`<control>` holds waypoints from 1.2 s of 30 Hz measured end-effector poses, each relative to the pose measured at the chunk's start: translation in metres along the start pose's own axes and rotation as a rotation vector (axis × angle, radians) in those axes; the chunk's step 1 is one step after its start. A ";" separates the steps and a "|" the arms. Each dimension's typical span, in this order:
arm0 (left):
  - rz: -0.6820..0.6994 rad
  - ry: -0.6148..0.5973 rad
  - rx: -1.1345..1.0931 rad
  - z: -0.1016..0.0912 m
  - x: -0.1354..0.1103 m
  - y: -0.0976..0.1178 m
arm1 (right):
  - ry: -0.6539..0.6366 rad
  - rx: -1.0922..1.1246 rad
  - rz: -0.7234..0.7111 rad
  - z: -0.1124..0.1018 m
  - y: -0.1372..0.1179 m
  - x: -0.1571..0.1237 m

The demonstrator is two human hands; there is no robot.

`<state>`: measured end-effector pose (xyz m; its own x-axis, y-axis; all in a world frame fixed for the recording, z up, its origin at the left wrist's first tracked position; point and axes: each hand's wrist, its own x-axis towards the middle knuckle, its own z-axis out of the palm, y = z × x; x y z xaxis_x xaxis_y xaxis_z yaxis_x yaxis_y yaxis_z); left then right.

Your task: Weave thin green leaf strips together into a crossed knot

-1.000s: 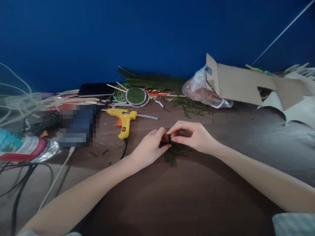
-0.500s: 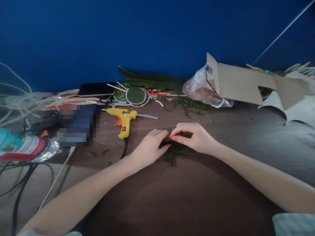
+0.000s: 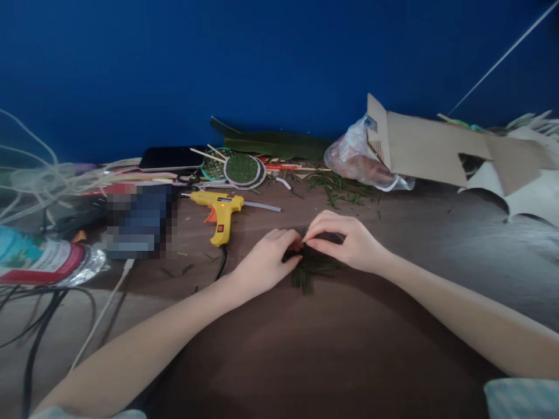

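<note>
Over a small heap of cut green leaf strips (image 3: 305,282), both hands meet fingertip to fingertip. My left hand (image 3: 273,259) is curled, its fingers bent toward the right hand and its thumb below. Whatever its fingers hold is hidden. My right hand (image 3: 345,241) pinches thumb and forefinger together on a dark sliver that looks like a leaf strip, close against the left fingertips. To the left of my hands lies a yellow glue gun (image 3: 220,212) with a clear glue stick in its back and a small orange light lit.
Behind lie round green discs with pale rims (image 3: 242,169), a long green leaf (image 3: 275,144), leaf scraps (image 3: 336,189) and a black phone (image 3: 172,158). A plastic bag (image 3: 353,154) and cardboard (image 3: 432,148) stand right. At left are a bottle (image 3: 43,256), a blurred-out device (image 3: 140,224) and cables.
My right hand has shifted very slightly, with its upper fingers raised a little. My left hand stays almost in place, and the leaf strips and glue gun have not moved.
</note>
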<state>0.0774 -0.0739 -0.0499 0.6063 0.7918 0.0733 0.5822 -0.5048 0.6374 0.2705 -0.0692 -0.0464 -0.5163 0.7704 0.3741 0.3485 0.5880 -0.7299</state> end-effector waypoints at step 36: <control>-0.040 0.013 -0.108 0.003 -0.002 -0.003 | 0.021 -0.106 0.168 0.010 0.006 -0.006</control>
<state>0.0766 -0.0751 -0.0540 0.5762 0.8154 0.0556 0.5439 -0.4333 0.7187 0.2681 -0.0731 -0.0585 -0.4280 0.8641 0.2648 0.5091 0.4726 -0.7193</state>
